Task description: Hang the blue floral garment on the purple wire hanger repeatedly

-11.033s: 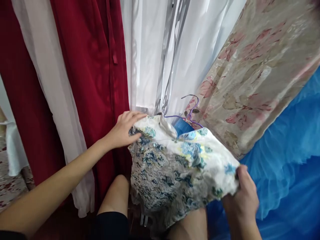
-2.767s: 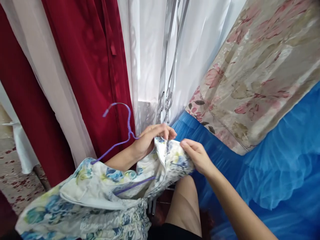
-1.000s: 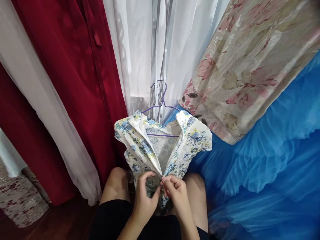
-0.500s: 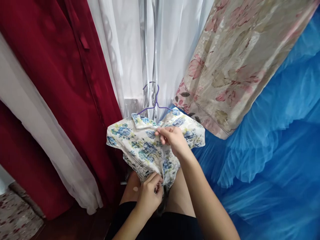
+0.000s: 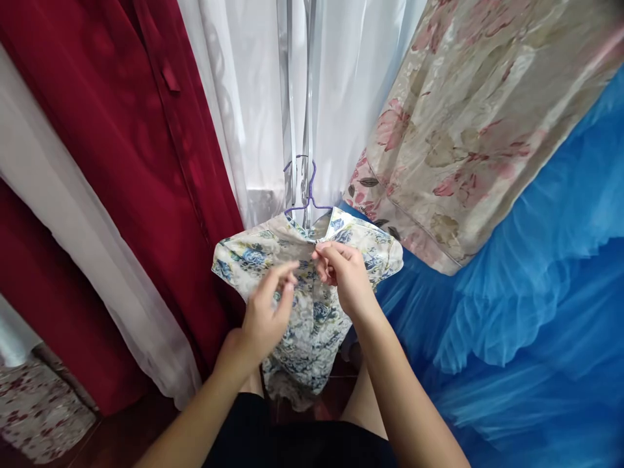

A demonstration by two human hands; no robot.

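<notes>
A small white dress with a blue floral print (image 5: 305,305) hangs in front of me on a purple wire hanger (image 5: 308,192). Its back seam is closed up to the collar. My right hand (image 5: 344,276) pinches the fabric just below the collar, fingers curled on the dress. Beside it, a little lower, my left hand (image 5: 266,312) hovers over the back of the dress with fingers loosely spread and nothing in them. The hanger's hook rises in front of a shiny silver strip (image 5: 297,110).
Dark red garments (image 5: 146,162) and a pale sheer one (image 5: 82,260) hang at left. White curtain fabric (image 5: 351,97) is behind. A beige floral garment (image 5: 478,123) and blue tulle (image 5: 526,312) fill the right. My knees and dark shorts (image 5: 292,442) are below.
The dress went from lying across my lap to hanging on the hanger. The open back seam was drawn closed up to the collar. My left hand let go of the lower seam and rose.
</notes>
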